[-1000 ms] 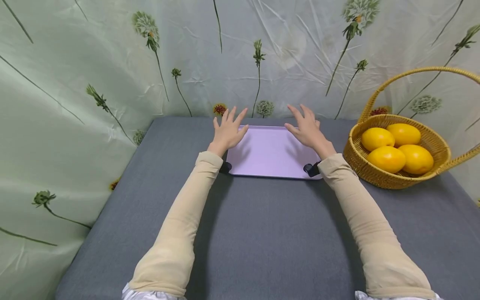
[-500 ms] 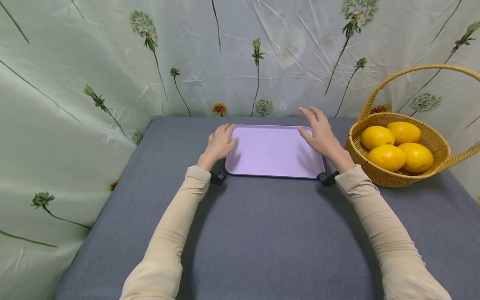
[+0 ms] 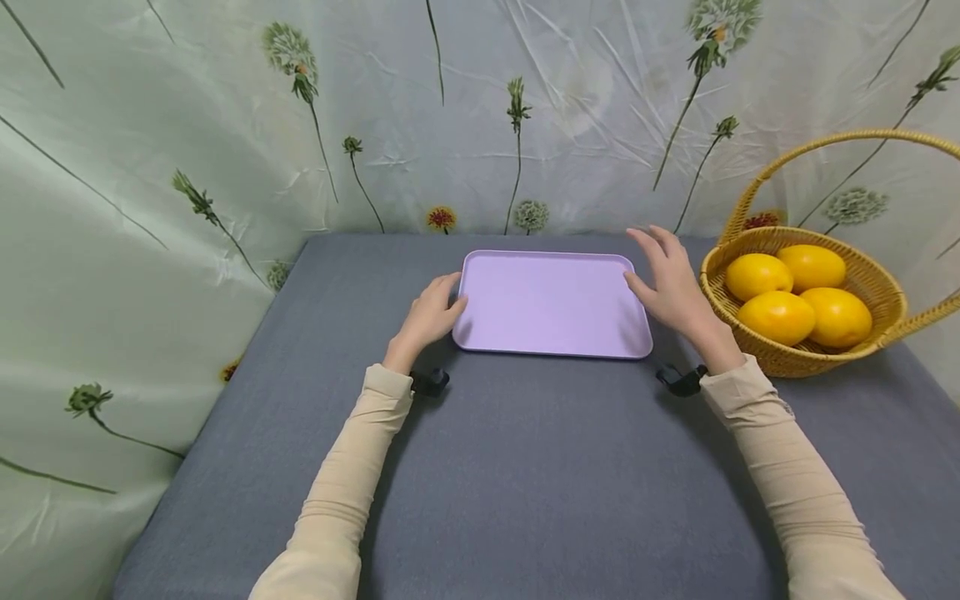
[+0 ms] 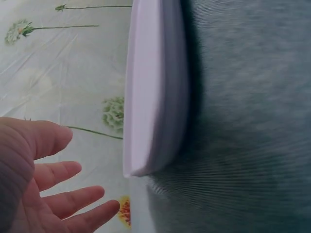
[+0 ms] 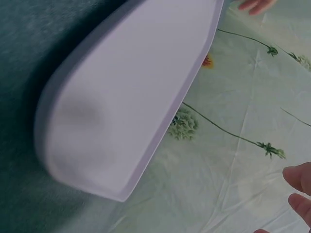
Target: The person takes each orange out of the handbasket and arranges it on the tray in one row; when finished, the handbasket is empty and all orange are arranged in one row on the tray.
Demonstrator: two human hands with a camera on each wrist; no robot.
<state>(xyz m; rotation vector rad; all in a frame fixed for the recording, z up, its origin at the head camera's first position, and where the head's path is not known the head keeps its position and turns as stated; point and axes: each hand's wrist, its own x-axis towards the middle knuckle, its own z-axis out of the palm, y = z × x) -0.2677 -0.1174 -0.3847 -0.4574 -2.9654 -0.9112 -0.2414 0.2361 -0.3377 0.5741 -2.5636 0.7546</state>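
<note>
A shallow purple tray with rounded corners lies flat on the grey cloth. Beside its left edge is my left hand; in the left wrist view that hand has its fingers spread, apart from the tray. Over at the tray's right edge my right hand hovers with fingers extended and nothing held. Only some fingertips of it show in the right wrist view, clear of the tray.
To the right stands a woven basket with a tall handle, holding several yellow mangoes. My right hand is close to its left side. A floral curtain hangs behind the grey cloth-covered table.
Both hands have drawn apart and back from over the tray, the left toward the left edge and lower, the right toward the basket. Tray and basket stay put.
</note>
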